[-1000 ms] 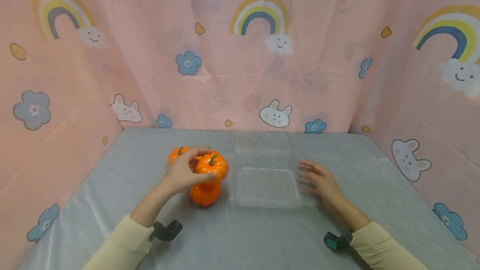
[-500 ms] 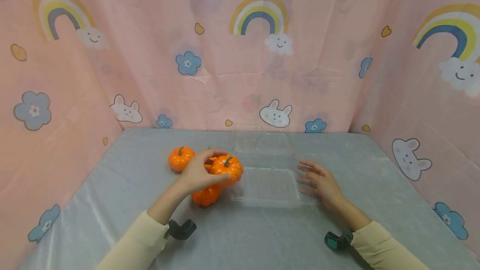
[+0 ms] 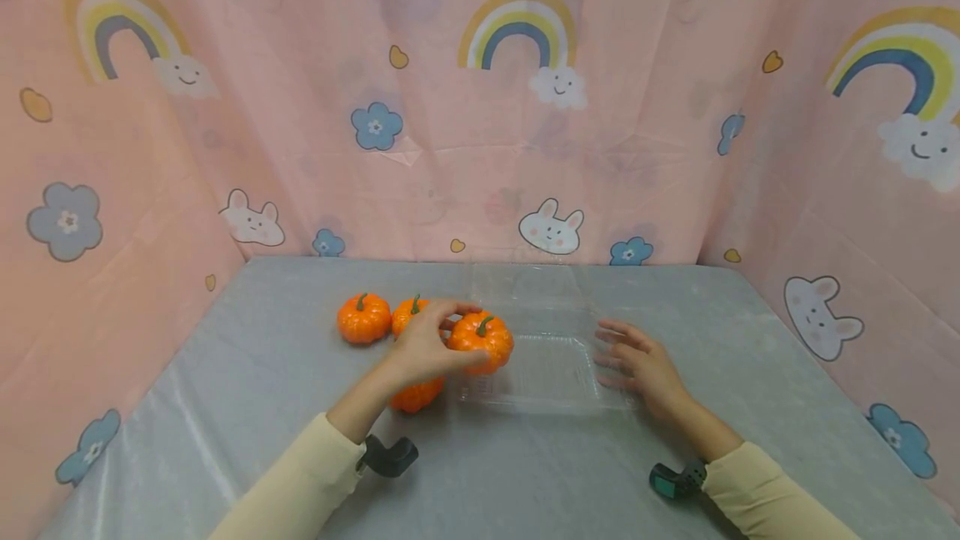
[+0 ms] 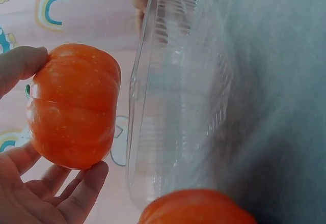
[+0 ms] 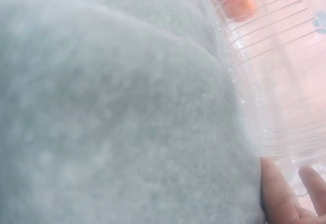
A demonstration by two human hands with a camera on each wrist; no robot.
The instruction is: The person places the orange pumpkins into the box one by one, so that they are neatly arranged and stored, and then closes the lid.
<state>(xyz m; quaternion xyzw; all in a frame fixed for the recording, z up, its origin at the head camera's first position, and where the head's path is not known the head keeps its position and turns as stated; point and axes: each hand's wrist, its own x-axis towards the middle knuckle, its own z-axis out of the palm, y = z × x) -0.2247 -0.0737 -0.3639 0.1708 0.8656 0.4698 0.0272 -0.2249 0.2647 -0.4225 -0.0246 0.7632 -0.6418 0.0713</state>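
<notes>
Between thumb and fingers, my left hand [image 3: 424, 350] holds a small orange pumpkin [image 3: 483, 343] with a green stem, over the left side of a clear plastic clamshell box [image 3: 551, 369]. The left wrist view shows the held pumpkin [image 4: 76, 107] raised beside the box's rim [image 4: 133, 102]. The box lies with its lid [image 3: 525, 283] folded back. At the box's right side is my right hand [image 3: 643, 369], fingers extended and holding nothing; its fingertips [image 5: 270, 170] are right at the box wall in the right wrist view.
Left of the box, more orange pumpkins stand on the grey cloth: one at the far left [image 3: 363, 319], one partly behind my left hand [image 3: 407, 312], and one nearer the front [image 3: 417, 396]. A pink printed curtain [image 3: 480, 148] hangs behind and at both sides.
My left hand has carried its pumpkin rightward, from above the other pumpkins to over the box's left part. The pumpkins behind it are more exposed. My right hand stays in place.
</notes>
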